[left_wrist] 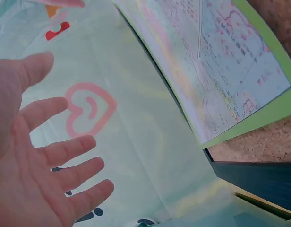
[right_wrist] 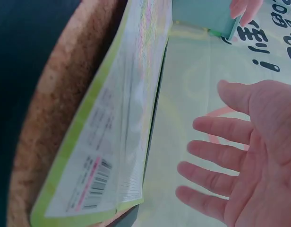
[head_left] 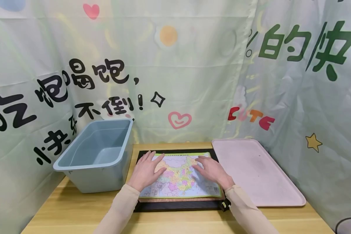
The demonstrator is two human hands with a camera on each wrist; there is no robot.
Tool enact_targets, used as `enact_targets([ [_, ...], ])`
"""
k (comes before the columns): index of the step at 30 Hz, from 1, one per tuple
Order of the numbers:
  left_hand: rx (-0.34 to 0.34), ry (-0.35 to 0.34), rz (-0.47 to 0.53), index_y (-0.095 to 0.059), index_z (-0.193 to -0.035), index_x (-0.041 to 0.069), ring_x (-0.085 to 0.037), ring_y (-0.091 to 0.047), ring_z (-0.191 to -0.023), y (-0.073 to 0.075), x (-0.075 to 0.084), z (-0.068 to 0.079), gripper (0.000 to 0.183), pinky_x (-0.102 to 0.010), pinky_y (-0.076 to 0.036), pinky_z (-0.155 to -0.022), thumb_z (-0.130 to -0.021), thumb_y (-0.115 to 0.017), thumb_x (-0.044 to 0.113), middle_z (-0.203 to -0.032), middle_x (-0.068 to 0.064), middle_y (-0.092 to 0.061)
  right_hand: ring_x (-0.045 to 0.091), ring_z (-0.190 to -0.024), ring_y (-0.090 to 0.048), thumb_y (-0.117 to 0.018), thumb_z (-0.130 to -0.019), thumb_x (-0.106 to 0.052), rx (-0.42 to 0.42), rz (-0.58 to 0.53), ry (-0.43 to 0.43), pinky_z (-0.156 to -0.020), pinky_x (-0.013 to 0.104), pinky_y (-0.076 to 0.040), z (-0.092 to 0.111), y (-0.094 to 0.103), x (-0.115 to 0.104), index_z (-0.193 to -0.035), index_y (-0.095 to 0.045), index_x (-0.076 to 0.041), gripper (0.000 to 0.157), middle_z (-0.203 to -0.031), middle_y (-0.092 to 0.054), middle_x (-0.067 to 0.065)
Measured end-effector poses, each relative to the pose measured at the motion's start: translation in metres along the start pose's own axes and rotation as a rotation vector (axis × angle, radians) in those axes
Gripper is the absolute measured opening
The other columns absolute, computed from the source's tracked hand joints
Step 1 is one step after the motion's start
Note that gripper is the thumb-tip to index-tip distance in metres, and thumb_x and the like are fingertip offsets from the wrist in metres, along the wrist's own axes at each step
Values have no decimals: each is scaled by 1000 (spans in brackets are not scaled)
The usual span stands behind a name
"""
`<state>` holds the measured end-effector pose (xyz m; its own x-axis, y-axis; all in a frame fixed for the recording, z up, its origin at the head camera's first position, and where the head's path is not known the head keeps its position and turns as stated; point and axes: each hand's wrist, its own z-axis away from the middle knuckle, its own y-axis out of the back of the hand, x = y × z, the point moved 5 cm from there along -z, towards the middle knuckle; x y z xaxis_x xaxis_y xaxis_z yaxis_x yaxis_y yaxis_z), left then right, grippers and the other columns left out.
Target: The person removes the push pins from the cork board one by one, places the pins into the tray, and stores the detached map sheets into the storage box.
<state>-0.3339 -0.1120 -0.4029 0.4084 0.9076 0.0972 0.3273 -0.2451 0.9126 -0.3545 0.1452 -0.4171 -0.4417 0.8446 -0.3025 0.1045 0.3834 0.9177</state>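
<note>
Map [head_left: 176, 177] lies face up on a cork sheet [head_left: 178, 200], all within the black base [head_left: 178, 206]. My read on progress: laying the map down on the base looks done. It shows face up, no piece of it visible off the base. Left: hands aren't clear of it, and a cork strip shows along the base's near side, so the map doesn't cover the cork there. Can't tell if that needs fixing, or if anything remains beyond it.

Orientation: title strip [head_left: 181, 155] toward the base's far side, barcode [head_left: 216, 189] at its near right corner. So top points away from the person, reads upright for them. Long axis runs left-right, parallel to the base's near edge.

Left hand [head_left: 147, 170]: fingers spread, over the base's left part. Right hand [head_left: 212, 171]: fingers spread too, over its right part. Neither pinches anything; contact with the sheet, can't tell.

Blue tub [head_left: 102, 178] left of the base, pink tray [head_left: 257, 169] right of it. Small black item [head_left: 224, 204] at the base's near right corner, unclear what.
</note>
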Motion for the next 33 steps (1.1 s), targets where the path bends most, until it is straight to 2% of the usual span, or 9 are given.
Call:
enact_targets([
  [3,32,-17,-1,-54,-142,26,-37,-47,-134,2,1,0,54,-54,-37,-110,-95,-59,50,-140,-16,-54,29,-109,-66,-62,-97,-35,13,-41,-26,-92,48,-51,-1,0,0,-122,-68,-6,39,-121,-69,12],
  [7,76,-30,18,-58,-138,22,-35,-54,-127,3,1,0,49,-54,-40,-107,-95,-62,44,-134,-14,-59,26,-95,-69,-66,-94,-29,35,-73,-34,-81,44,-54,-2,1,1,-114,-72,-7,31,-110,-72,9],
  [12,135,-59,30,-68,-124,18,-29,-64,-113,4,1,1,39,-50,-50,-95,-94,-65,42,-121,-9,-67,23,-94,-69,-66,-94,-26,12,-154,-51,-80,41,-55,-5,-1,2,-108,-73,-10,22,-106,-73,6],
  [16,138,-76,54,-73,-114,18,-21,-69,-97,3,1,4,32,-43,-56,-79,-93,-66,40,-109,-4,-72,19,-93,-69,-65,-95,-25,-39,-238,-87,-78,37,-56,-7,-6,3,-106,-73,-11,19,-106,-73,4],
  [23,98,-77,75,-74,-111,18,-17,-70,-91,0,1,10,30,-38,-57,-73,-93,-66,40,-105,-1,-74,19,-92,-69,-64,-95,-26,-54,-272,-114,-78,36,-55,-9,-11,6,-104,-73,-14,17,-102,-73,1],
  [30,-44,-145,121,-60,-135,20,-18,-70,-87,-10,3,15,44,-38,-56,-72,-95,-63,39,-119,-6,-69,18,-92,-69,-63,-96,-24,-52,-301,-116,-80,38,-54,-10,-16,9,-102,-73,-15,15,-100,-73,0],
  [33,-84,-164,121,-58,-138,20,-19,-70,-84,-14,4,17,46,-39,-56,-71,-96,-62,38,-118,-7,-69,18,-93,-68,-63,-97,-24,-63,-317,-118,-82,39,-54,-13,-18,9,-104,-73,-14,16,-101,-73,0],
])
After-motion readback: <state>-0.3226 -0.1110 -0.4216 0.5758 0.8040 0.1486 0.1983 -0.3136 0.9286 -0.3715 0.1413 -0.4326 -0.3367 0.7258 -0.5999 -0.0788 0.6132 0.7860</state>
